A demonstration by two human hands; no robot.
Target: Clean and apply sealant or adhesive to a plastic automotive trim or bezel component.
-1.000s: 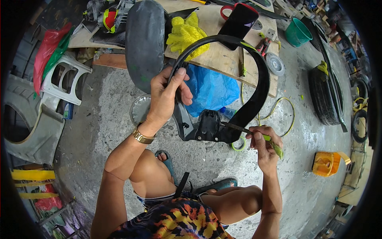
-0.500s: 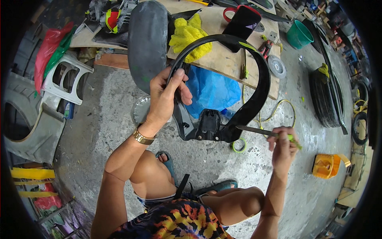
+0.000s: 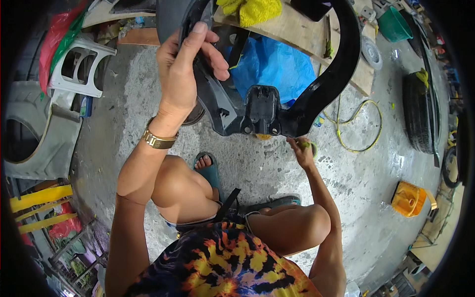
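My left hand (image 3: 185,74) grips the left side of a black plastic ring-shaped part (image 3: 332,81), its thumb along the rim and other fingers curled inside. The part is raised over the floor, and its top runs out of view. At its lower middle is a ribbed block (image 3: 262,109) with small holes beside it. Just below the lower right edge, my right hand (image 3: 303,151) is closed around a slim tool with a green end (image 3: 305,144). The tool's dark shaft is hidden from view.
A wooden table (image 3: 292,37) bears a yellow cloth (image 3: 260,11). A blue plastic bag (image 3: 277,64) lies beneath it. Right are a yellow hose (image 3: 380,126), a tyre (image 3: 418,116), a green bucket (image 3: 395,24) and a cut yellow container (image 3: 406,200). A white plastic chair (image 3: 86,64) is left.
The view has tilted down. The ring-shaped part sits higher in view and looks larger. My right hand has moved left to beneath the part, and the tool's shaft has gone from sight.
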